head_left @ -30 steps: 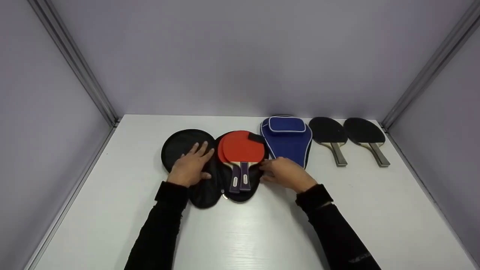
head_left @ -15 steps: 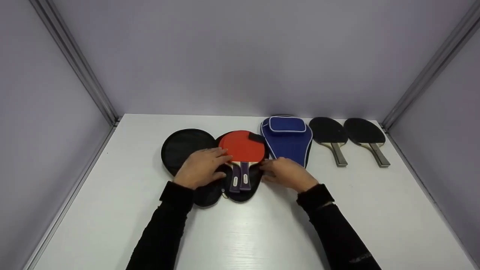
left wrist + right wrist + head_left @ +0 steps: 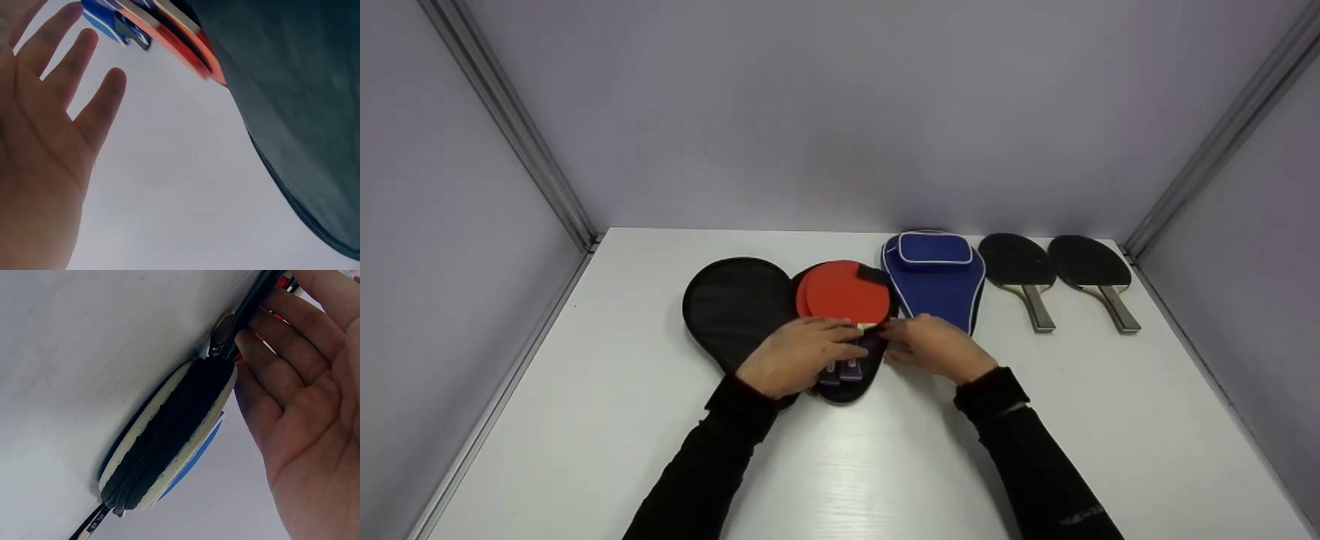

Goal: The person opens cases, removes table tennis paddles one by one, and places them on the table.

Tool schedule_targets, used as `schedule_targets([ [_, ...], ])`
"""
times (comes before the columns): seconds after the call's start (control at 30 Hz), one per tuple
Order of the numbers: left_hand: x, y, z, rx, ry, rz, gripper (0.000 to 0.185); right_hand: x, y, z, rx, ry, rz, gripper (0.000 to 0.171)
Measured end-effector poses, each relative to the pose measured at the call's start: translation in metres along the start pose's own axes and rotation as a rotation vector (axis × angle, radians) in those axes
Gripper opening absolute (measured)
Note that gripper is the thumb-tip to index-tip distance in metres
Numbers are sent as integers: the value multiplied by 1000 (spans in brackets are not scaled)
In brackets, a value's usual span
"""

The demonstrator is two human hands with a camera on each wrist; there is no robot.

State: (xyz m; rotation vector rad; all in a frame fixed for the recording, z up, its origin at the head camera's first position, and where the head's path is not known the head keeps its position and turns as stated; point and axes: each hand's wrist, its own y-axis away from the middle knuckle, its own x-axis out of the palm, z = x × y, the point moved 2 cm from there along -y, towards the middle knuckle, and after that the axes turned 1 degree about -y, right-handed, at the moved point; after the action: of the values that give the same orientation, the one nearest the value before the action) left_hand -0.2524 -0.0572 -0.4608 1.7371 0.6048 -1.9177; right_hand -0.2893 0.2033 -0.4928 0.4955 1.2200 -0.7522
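Two red paddles (image 3: 844, 291) stacked in the open black case (image 3: 735, 307) on the table (image 3: 885, 465), handles under the left grip (image 3: 799, 356), fingers straight and spread above them in the wrist view, clasping nothing. Right grip (image 3: 937, 346) relaxed and unclenched, fingertips at the case's zipper edge just beside the handles. Probably light and stiff, rubber faces grippy; best taken by the handles. Case soft and floppy. Just beyond the right grip, a blue case (image 3: 934, 289), close enough to crowd; further right, two black paddles (image 3: 1054, 274), well apart.
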Motion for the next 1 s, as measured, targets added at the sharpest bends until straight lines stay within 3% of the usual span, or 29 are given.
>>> schedule_targets([
  [0.17,4,-3,-4,44,6,19,68,1,0,-1,7,-1,4,27],
  [0.6,5,-4,1,58,11,-138,40,0,-1,-2,0,15,6,23],
  [0.87,5,-2,7,43,0,-181,20,1,-1,-2,23,3,22,25],
  [1.0,0,0,10,44,20,-175,25,1,-1,-2,19,3,14,22],
])
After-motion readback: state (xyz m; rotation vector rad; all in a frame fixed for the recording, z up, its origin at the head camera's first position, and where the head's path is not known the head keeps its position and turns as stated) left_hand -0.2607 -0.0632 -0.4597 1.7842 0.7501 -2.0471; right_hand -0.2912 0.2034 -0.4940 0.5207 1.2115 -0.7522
